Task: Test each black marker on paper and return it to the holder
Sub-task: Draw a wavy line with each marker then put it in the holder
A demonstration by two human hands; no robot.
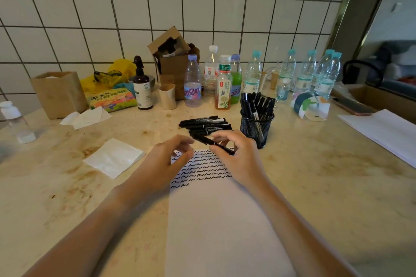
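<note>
My right hand grips a black marker that points up and left over the paper's far end. My left hand hovers just left of the marker's free end with its fingers curled; whether they touch the marker I cannot tell. The white paper lies in front of me, with rows of black squiggles across its far part. Several black markers lie in a pile on the table beyond the paper. A black mesh holder right of the pile holds several more markers.
A folded white napkin lies left of the paper. Several plastic bottles, a paper cup, a dark pump bottle, a cardboard box and a brown bag stand along the tiled wall. More sheets lie at the right.
</note>
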